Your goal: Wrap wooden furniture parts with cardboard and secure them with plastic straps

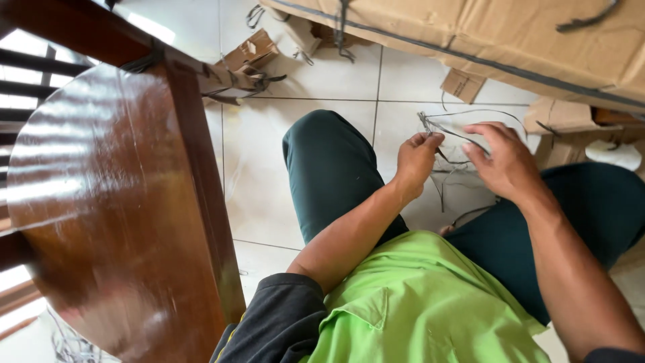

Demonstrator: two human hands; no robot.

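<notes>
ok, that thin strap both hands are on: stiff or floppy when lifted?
Probably floppy: the strap curves and loops between the left hand and right hand. Likely light, being thin. It may tangle, since more strands trail onto the floor tiles below.
</notes>
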